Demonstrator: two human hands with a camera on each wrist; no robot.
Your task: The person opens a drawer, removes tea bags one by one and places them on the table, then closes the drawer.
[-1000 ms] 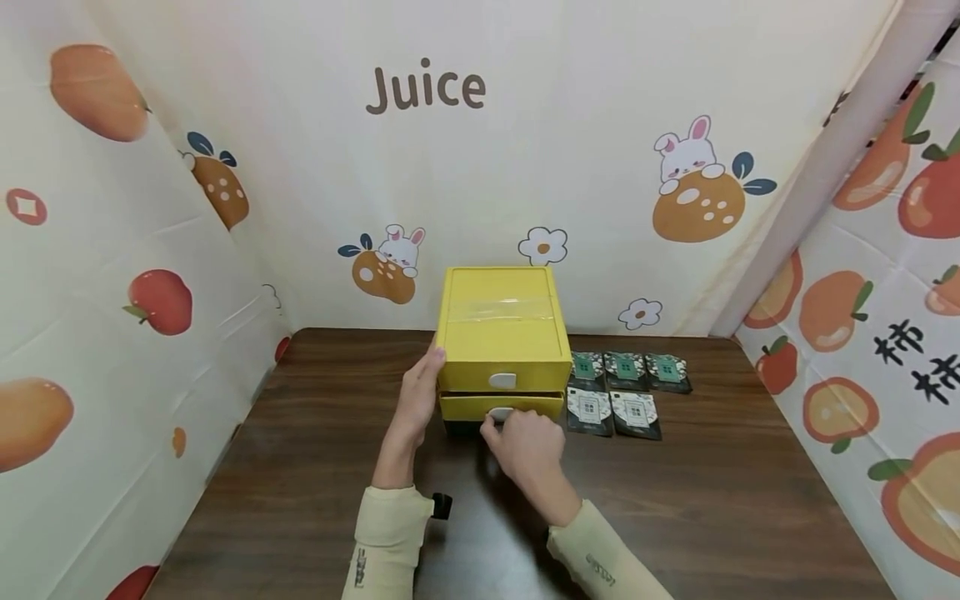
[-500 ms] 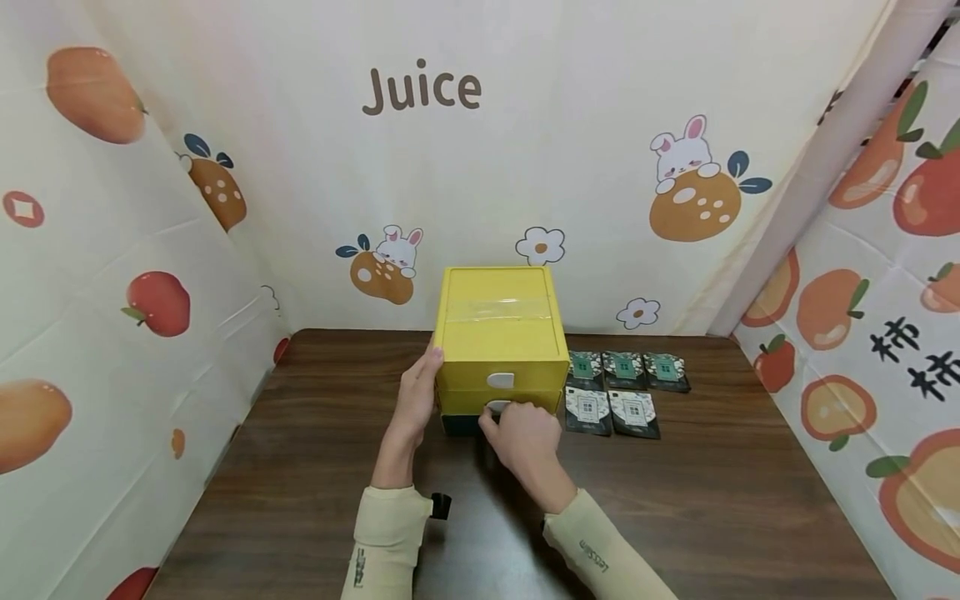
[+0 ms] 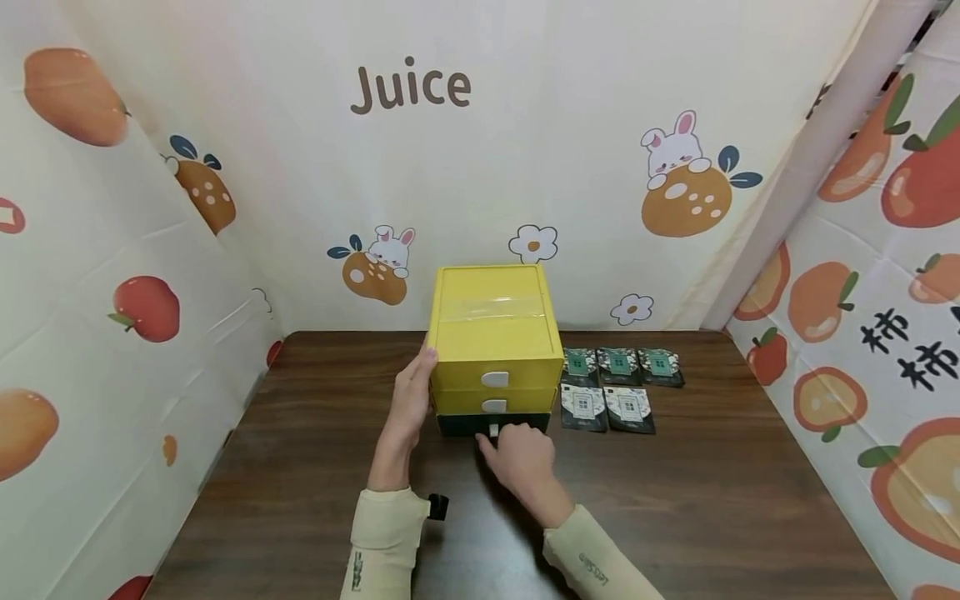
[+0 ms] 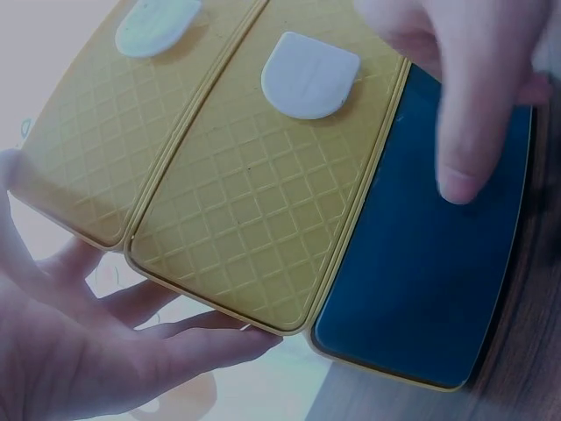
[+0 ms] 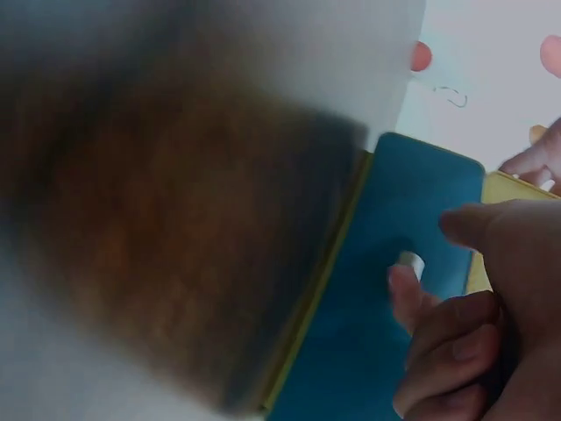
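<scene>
A yellow drawer cabinet [image 3: 497,325] stands at the back of the table, with two yellow drawers above a dark teal drawer [image 4: 421,237]. All three drawers sit closed in it. My left hand [image 3: 411,398] rests against the cabinet's left side, its fingers [image 4: 202,351] stretched along the wall. At the bottom drawer is my right hand [image 3: 522,462], fingers curled. Its index finger [image 5: 403,294] hooks at the small white handle [image 5: 410,260], while the thumb [image 5: 465,226] stands apart from the handle in front of the teal face. The left wrist view does not show this handle.
Several green-and-black printed packets [image 3: 618,365] and white-and-black ones [image 3: 630,408] lie in two rows right of the cabinet. A fruit-printed cloth [image 3: 450,167] hangs behind the brown table [image 3: 675,500] and along both sides.
The middle yellow drawer, slightly out before, is now pushed in flush. My right hand has moved down from its handle to the teal drawer's handle. My left hand stays at the cabinet's side.
</scene>
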